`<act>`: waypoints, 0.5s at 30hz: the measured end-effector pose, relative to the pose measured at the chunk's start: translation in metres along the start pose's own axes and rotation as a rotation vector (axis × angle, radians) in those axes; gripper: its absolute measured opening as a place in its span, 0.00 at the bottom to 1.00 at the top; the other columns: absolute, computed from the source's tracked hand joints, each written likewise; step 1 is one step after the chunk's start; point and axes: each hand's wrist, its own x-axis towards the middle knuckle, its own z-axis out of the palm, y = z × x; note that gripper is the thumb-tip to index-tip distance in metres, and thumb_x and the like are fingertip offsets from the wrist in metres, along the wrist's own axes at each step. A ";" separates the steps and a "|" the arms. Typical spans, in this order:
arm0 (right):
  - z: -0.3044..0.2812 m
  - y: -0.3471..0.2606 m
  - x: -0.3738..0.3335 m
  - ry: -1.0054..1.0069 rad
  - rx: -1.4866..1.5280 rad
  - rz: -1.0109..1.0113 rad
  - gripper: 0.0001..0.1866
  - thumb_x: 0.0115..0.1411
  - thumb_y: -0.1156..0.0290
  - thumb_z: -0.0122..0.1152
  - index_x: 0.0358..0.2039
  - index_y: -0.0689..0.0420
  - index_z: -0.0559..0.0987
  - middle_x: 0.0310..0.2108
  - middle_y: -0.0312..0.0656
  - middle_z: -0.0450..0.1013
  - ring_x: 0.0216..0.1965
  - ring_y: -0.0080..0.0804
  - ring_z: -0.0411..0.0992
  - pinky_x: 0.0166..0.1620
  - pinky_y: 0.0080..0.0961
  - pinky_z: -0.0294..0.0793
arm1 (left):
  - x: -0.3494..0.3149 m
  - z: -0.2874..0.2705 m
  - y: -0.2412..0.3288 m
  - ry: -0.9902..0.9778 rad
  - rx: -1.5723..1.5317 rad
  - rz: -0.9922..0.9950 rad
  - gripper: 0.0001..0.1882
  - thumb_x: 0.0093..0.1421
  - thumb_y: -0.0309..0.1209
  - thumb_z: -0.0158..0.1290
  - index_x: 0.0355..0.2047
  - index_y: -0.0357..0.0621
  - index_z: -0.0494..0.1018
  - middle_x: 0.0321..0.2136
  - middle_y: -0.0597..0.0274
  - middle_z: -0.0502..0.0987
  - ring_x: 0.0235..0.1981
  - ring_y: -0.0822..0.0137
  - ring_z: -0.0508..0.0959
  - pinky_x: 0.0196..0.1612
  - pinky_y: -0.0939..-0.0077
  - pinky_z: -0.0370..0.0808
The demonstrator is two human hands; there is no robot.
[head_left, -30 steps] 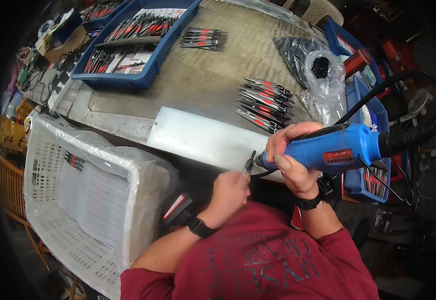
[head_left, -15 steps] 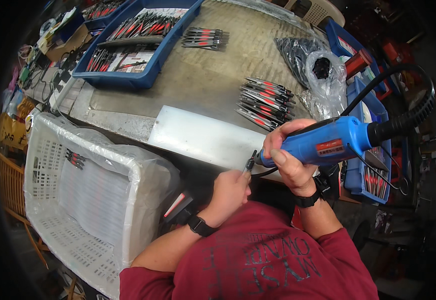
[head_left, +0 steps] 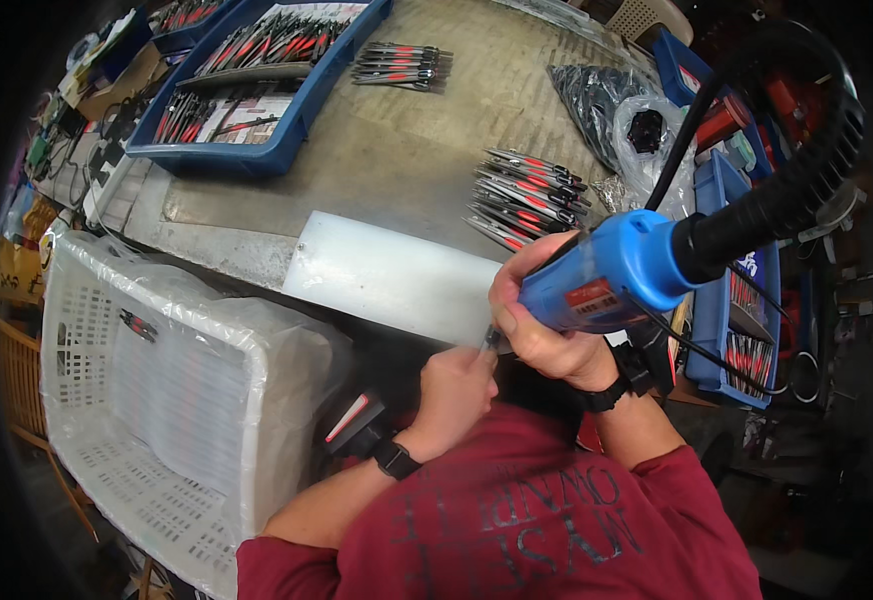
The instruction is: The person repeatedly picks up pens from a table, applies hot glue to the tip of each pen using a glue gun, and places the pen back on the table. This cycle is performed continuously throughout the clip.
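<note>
My right hand [head_left: 547,340] is wrapped round a blue electric screwdriver [head_left: 617,270], which has a ribbed black cable sleeve at its back end. My left hand [head_left: 455,395] pinches a slim dark pen-shaped tool [head_left: 493,342]. The screwdriver's front end is right at that tool's upper end; my right fingers hide whether they touch. Both hands are at the near right end of a white block [head_left: 387,280] on the table's edge. Just beyond the block lies a pile of slim grey, black and red tools [head_left: 529,200].
A white plastic-lined crate [head_left: 257,420] stands at left, a few tools [head_left: 139,325] inside. At far left sits a divided blue tray [head_left: 277,160] of tools, beside a small row of them [head_left: 402,67]. Clear bags [head_left: 652,150] and blue bins [head_left: 732,370] are at right.
The screwdriver has tilted, its back end swinging toward me and its cable sleeve rising. Both hands have shifted slightly left, and the slim tool is now mostly hidden between them.
</note>
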 end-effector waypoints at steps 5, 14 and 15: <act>0.006 -0.001 -0.003 0.098 0.193 0.034 0.16 0.48 0.84 0.55 0.37 0.61 0.64 0.24 0.37 0.68 0.24 0.20 0.67 0.28 0.19 0.68 | 0.001 -0.001 0.000 -0.014 -0.019 0.016 0.16 0.59 0.33 0.46 0.18 0.35 0.69 0.11 0.62 0.70 0.11 0.75 0.69 0.14 0.79 0.65; -0.026 -0.013 -0.033 0.442 0.498 -0.083 0.23 0.45 0.81 0.60 0.42 0.59 0.62 0.29 0.40 0.66 0.29 0.28 0.67 0.34 0.28 0.70 | -0.001 -0.013 0.025 -0.097 0.083 0.019 0.12 0.62 0.34 0.46 0.25 0.40 0.69 0.15 0.67 0.70 0.12 0.79 0.66 0.15 0.86 0.63; -0.030 -0.016 -0.038 0.501 0.621 -0.049 0.25 0.45 0.81 0.61 0.43 0.57 0.62 0.28 0.41 0.65 0.27 0.30 0.66 0.31 0.28 0.69 | 0.002 -0.015 0.030 -0.123 0.044 0.098 0.11 0.62 0.34 0.46 0.26 0.41 0.69 0.16 0.67 0.70 0.13 0.79 0.67 0.16 0.87 0.64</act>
